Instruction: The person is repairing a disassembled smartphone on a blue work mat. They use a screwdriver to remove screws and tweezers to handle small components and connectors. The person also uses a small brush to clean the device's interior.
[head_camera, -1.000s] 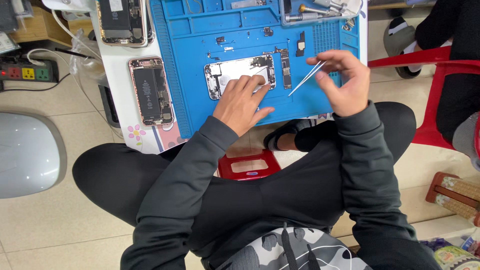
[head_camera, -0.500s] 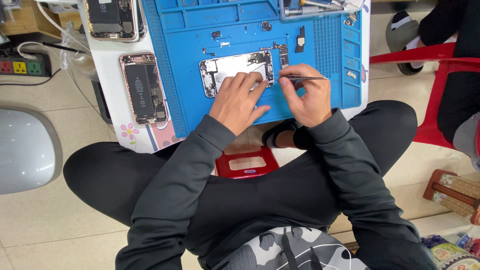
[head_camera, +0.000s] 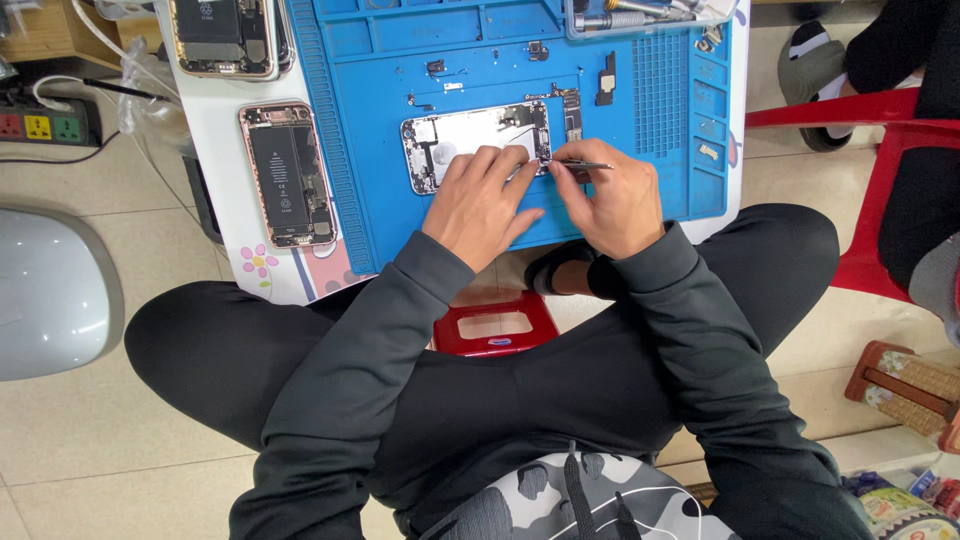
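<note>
Head view shows the opened phone chassis (head_camera: 475, 145) lying flat on the blue repair mat (head_camera: 640, 180), well toward its middle. The left hand (head_camera: 480, 205) rests on the chassis with fingers spread and pressed down, pinning it. The right hand (head_camera: 610, 195) is curled, pinching slim tweezers (head_camera: 580, 165) whose tip meets the chassis's right end, just beside a loose black part (head_camera: 607, 80). Doing this well likely means keeping the left palm's weight steady, holding the tweezers low and nearly level, and working the tip with small, light motions so nothing tiny skips off the mat.
</note>
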